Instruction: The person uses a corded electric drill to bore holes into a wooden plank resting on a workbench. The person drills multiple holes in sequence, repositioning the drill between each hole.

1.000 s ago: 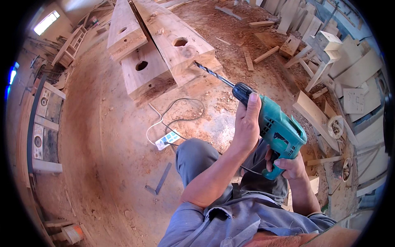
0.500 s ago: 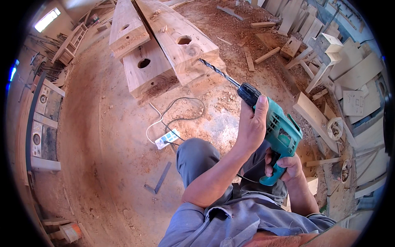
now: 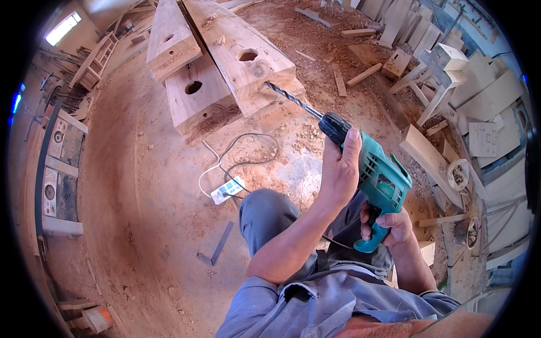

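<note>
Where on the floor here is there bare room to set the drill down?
Bare floor lies between the cabinet at far left and the power strip, with only a flat metal bar lower down. Crowded: offcuts and a stool at upper right, timber beams ahead, cable near the knee.

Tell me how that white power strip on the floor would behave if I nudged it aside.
The power strip looks light and would probably slide on the sawdust-covered floor. Its looping cords seem floppy and would likely drag or snag.
</note>
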Demonstrator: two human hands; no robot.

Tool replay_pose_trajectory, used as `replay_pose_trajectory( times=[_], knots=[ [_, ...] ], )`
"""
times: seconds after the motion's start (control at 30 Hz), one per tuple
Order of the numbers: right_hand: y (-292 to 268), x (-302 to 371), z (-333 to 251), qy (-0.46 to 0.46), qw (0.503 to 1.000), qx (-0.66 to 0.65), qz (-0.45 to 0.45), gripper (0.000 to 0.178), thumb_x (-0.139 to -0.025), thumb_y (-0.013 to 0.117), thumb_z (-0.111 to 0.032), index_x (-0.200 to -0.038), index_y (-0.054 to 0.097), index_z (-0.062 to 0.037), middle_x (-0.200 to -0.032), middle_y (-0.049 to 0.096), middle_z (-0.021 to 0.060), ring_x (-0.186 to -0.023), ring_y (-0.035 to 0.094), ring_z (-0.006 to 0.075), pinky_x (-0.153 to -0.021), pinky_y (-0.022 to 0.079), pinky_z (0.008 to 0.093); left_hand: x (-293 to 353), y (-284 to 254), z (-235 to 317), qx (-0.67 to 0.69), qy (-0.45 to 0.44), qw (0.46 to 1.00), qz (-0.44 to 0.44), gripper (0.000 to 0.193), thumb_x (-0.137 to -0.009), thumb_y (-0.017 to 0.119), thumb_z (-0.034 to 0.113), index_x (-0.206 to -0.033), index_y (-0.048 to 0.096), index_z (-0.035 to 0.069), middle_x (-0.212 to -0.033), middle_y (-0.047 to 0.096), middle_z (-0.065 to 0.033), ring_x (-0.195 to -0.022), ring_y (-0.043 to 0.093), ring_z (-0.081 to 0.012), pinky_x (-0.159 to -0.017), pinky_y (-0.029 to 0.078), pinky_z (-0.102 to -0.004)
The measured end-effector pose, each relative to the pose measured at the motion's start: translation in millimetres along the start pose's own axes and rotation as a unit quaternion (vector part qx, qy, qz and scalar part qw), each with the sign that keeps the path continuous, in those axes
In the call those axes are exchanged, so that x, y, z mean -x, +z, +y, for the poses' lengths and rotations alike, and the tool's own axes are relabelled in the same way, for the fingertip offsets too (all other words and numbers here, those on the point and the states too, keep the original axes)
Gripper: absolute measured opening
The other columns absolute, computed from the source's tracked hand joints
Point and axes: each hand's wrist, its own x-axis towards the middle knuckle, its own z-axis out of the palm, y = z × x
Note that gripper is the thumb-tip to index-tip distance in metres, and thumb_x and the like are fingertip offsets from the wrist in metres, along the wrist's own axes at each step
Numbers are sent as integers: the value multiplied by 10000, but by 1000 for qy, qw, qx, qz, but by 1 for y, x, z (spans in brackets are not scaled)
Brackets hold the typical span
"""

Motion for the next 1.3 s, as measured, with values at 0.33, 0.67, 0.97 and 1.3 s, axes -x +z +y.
replay_pose_trajectory(
  times=[0.33,0.67,0.97,1.3],
  knots=[
    [-2,-1,-2,-5,1000,12,9,552,-689,735,-40,-1219,644,83,-955,726,224,-682,720,370,-630,600,480,-1,-2,-3,-2,-8,1000,-3,278,-1134,528,305,-1196,513,34,-955,520,42,-846,467,-36,-739,435,-214],
    [-8,-2,0,-5,999,27,23,564,-682,735,-42,-1220,630,87,-941,715,230,-670,712,377,-613,602,474,0,0,-3,5,-9,1000,5,298,-1130,533,352,-1172,549,58,-960,541,47,-860,503,-47,-781,457,-231],
    [0,-2,-27,-25,993,111,38,589,-658,756,-67,-1219,630,59,-944,711,201,-703,705,308,-599,584,396,2,11,5,101,-93,989,-57,289,-970,798,307,-1055,654,71,-937,646,18,-839,597,-66,-768,511,-258],
    [20,11,-37,-40,985,153,70,532,-665,744,-19,-1182,632,46,-926,690,162,-742,707,293,-603,585,392,6,18,7,149,-85,984,-52,204,-926,829,239,-947,700,82,-873,664,27,-778,594,-61,-737,507,-251]
  ],
)
